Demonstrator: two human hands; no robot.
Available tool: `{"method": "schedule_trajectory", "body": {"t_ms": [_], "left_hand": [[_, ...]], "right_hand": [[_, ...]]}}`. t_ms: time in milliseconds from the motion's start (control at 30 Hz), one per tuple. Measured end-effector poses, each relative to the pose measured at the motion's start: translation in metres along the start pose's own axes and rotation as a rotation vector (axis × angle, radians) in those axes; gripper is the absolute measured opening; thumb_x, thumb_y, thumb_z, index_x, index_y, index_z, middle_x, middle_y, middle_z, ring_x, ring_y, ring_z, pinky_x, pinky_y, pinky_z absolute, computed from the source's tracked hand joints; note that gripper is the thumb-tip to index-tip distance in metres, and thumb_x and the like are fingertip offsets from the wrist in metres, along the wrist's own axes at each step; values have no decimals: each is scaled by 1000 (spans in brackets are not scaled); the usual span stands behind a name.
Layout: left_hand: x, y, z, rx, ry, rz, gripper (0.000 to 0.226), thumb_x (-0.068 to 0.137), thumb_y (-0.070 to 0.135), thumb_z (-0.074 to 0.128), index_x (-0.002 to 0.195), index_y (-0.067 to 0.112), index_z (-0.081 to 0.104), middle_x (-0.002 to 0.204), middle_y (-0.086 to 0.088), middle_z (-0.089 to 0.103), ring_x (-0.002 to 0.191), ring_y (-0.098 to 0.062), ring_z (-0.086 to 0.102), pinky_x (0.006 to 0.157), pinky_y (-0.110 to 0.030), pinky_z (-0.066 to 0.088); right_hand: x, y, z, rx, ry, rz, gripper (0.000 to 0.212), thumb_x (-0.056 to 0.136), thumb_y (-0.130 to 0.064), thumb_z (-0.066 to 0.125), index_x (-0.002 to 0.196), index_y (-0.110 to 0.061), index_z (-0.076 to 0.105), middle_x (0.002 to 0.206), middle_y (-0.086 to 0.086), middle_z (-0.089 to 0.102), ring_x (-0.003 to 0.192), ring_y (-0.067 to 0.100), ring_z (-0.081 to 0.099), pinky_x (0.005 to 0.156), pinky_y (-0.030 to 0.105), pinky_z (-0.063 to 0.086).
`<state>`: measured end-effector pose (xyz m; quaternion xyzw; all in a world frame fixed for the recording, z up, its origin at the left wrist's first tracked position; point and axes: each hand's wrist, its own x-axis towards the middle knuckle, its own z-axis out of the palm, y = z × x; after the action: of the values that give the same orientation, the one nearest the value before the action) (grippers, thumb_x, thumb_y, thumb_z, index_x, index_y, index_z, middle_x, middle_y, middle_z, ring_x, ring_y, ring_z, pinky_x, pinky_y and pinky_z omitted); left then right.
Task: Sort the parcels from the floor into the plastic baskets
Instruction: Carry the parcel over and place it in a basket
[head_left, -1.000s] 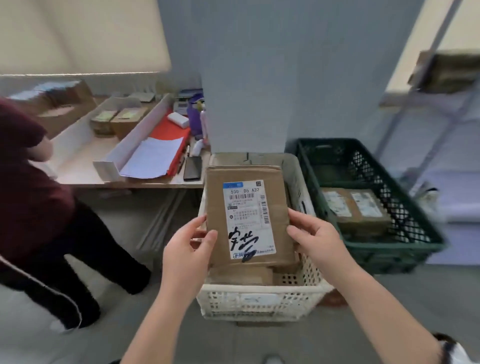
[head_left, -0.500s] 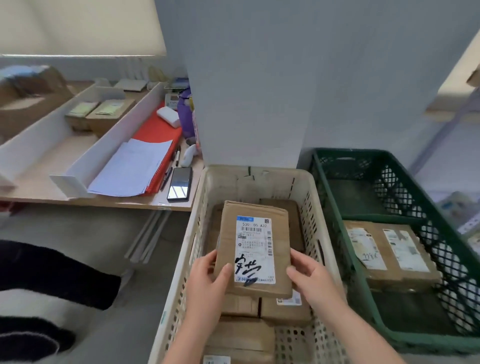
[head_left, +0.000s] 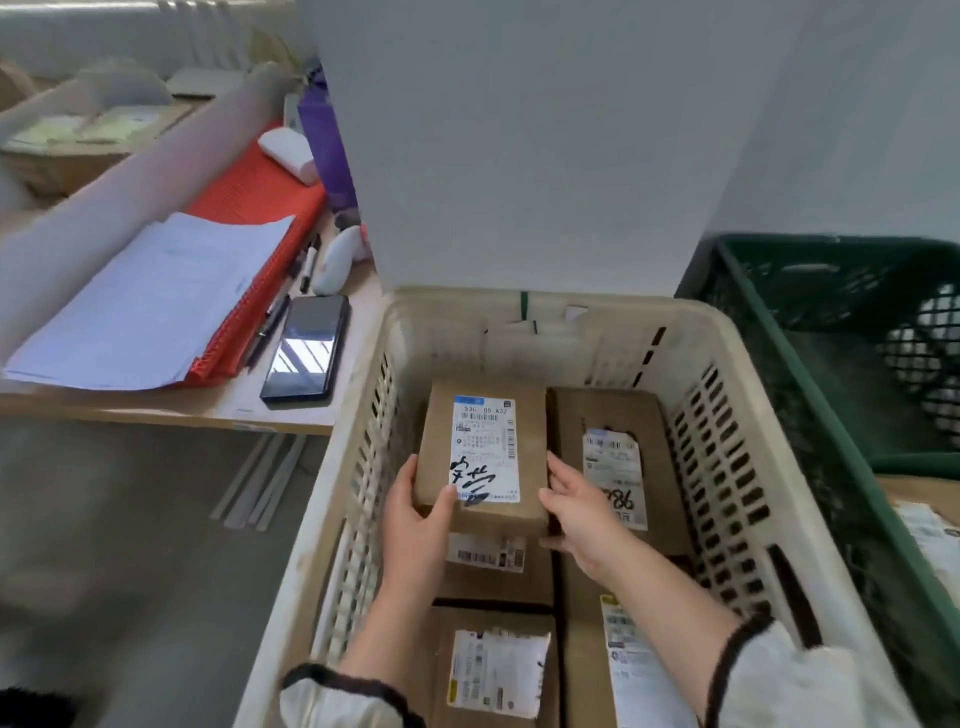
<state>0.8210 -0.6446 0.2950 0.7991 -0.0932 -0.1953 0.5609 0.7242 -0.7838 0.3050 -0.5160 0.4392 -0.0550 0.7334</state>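
A brown cardboard parcel (head_left: 480, 452) with a white label and black handwriting sits low inside the white plastic basket (head_left: 737, 467), on top of other boxes. My left hand (head_left: 421, 512) grips its lower left corner, thumb on the label. My right hand (head_left: 576, 506) holds its right edge with fingers along the side. Several other labelled parcels lie in the basket: one to the right (head_left: 618, 467), one below (head_left: 493, 670). A green plastic basket (head_left: 810, 395) stands on the right, a parcel (head_left: 924, 519) showing at its edge.
A low table (head_left: 291, 410) on the left touches the white basket and carries a black phone (head_left: 306, 353), pens, white papers (head_left: 156, 306) on a red folder, and a purple bottle (head_left: 330, 140). A white pillar (head_left: 519, 145) rises behind the basket. Grey floor (head_left: 130, 545) lies at the lower left.
Both hands have lowered the parcel from above the white basket down into it, onto the boxes inside. The view has moved closer and downward; the person at the left is out of view.
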Motion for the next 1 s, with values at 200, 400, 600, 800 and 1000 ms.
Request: {"method": "schedule_trajectory", "body": {"t_ms": [200, 400, 600, 800, 1000], "left_hand": [[27, -46, 13, 195, 181, 70, 58, 92, 30, 57, 144, 22, 33, 146, 1, 41, 133, -15, 37, 106, -30, 29], [38, -57, 14, 193, 263, 81, 47, 92, 36, 54, 136, 22, 46, 137, 2, 50, 126, -16, 43, 100, -29, 32], [46, -51, 17, 335, 236, 115, 39, 95, 34, 47, 129, 17, 52, 137, -10, 49, 131, -27, 38, 107, -45, 34], [46, -53, 18, 340, 234, 99, 37, 96, 32, 47, 129, 17, 52, 141, -11, 45, 133, -26, 35, 108, -39, 29], [47, -41, 22, 427, 282, 84, 26, 95, 25, 51, 117, 15, 62, 145, -8, 39, 134, -22, 35, 102, -36, 34]], "right_hand": [[48, 19, 20, 21, -33, -53, 55, 99, -2, 39, 146, -27, 29, 147, -3, 42, 126, 20, 48, 97, 45, 48], [66, 22, 32, -36, -28, -95, 54, 99, -5, 40, 146, -28, 29, 147, -4, 43, 125, 18, 50, 102, 44, 45], [70, 24, 37, -81, 12, -126, 53, 99, -8, 41, 146, -30, 30, 137, -8, 50, 105, 7, 58, 94, 36, 51], [72, 28, 36, -121, 15, -139, 54, 99, -9, 42, 146, -31, 28, 144, -3, 46, 117, 14, 55, 97, 39, 50], [68, 24, 35, -204, 36, -126, 52, 98, -11, 44, 147, -26, 30, 147, 1, 42, 131, 20, 45, 106, 46, 41]]}}
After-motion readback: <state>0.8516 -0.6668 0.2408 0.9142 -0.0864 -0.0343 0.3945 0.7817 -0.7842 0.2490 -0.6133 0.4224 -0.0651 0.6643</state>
